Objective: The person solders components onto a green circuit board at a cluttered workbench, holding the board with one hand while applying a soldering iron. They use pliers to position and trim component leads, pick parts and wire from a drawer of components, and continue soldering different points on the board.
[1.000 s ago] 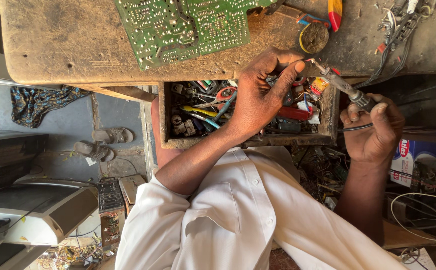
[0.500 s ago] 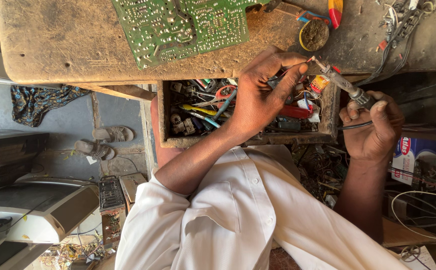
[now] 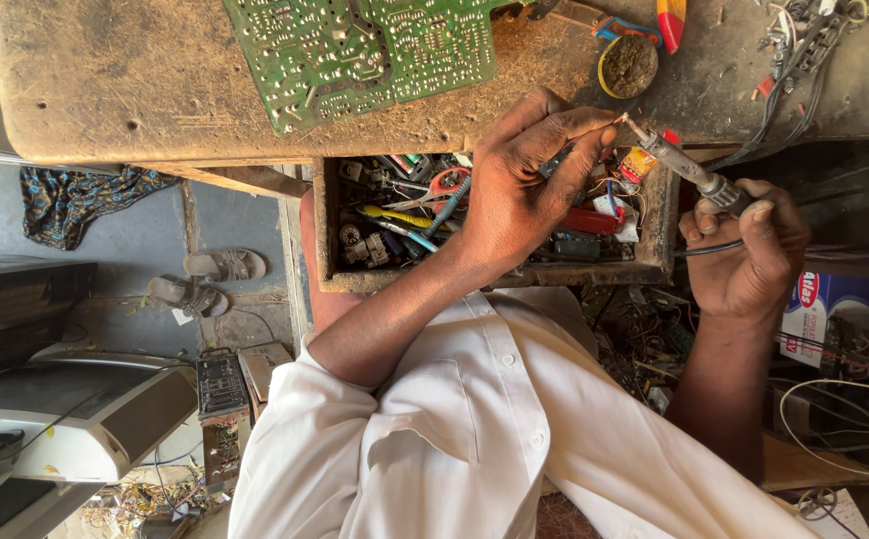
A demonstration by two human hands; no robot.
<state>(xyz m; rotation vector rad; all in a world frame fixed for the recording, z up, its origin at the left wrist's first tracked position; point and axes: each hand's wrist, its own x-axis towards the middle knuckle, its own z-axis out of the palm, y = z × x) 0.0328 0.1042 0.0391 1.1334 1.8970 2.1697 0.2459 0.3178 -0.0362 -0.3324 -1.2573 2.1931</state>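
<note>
Fingers of the left hand (image 3: 519, 190) pinch something too small to tell at the soldering iron's (image 3: 679, 163) tip; the right hand (image 3: 749, 245) grips its handle, both over the open drawer (image 3: 484, 274) at the tabletop's (image 3: 155, 90) edge.

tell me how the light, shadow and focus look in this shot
Head view: sharp all over, no motion blur; sun lights the bench top and circuit board; the drawer of tools lies in softer shade; the far right under the bench goes dark; the left hand and right hand with the soldering iron are clear; the frame looks turned sideways.
</note>
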